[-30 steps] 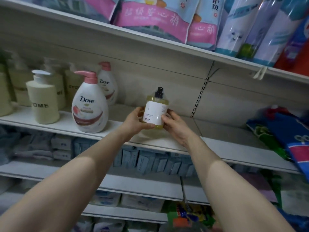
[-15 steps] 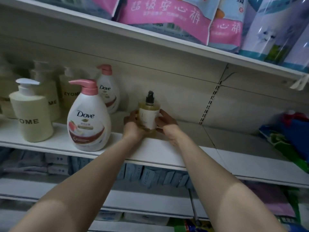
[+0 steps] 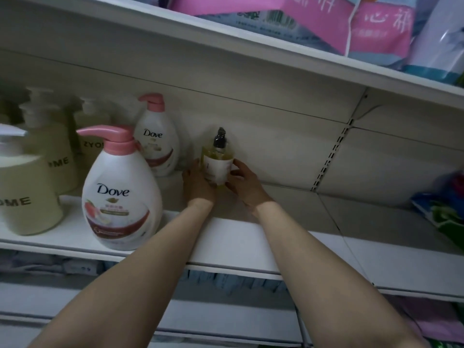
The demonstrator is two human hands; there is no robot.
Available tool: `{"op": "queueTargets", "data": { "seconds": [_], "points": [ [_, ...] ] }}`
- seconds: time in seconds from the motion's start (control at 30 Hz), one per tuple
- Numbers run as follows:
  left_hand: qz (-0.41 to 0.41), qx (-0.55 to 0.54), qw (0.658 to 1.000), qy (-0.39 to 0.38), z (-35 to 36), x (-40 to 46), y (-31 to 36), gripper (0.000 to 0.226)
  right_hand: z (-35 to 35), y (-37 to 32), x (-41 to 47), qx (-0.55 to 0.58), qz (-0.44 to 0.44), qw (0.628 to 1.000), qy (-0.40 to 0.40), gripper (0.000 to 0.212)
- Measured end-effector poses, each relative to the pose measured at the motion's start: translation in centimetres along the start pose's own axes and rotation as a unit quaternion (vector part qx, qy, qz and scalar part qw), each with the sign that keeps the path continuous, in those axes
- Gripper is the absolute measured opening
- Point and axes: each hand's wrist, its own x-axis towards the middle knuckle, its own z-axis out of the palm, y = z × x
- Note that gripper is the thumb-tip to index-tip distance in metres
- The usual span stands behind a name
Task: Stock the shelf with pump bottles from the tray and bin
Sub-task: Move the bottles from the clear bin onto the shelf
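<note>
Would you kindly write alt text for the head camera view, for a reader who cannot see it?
Two bare hands, left hand and right hand, hold a small amber pump bottle with a black pump upright at the back of a white shelf. To its left stand two white Dove bottles with pink pumps and several cream bottles; pink packages sit on the shelf above.

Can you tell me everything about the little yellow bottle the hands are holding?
The little yellow bottle is small and see-through, probably plastic or glass, with yellowish liquid inside. It has a black pump on top and a white label wrapped around its front. It stands about upright, far back on the white shelf, close to the back wall, just right of the rear Dove bottle. The left hand and right hand hold its two sides. Its base is hidden.
</note>
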Motion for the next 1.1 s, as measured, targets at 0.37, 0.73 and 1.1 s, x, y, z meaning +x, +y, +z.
{"op": "queueTargets", "data": {
  "seconds": [0.37,0.73,1.1],
  "points": [
    [0.027,0.026,0.999,-0.006,0.6,0.1,-0.3,0.042,-1.4,0.0,-0.1,-0.036,0.022,0.998,-0.054,0.068],
    [0.009,-0.017,0.998,-0.057,0.8,-7.0,2.3,0.057,-5.8,0.1,-6.8,-0.084,-0.009,0.996,-0.014,0.059],
    [0.109,-0.051,0.993,-0.014,5.2,-24.1,6.8,0.044,-18.0,2.3,-22.4,-0.043,-0.021,0.999,-0.025,0.057]
  ]
}}
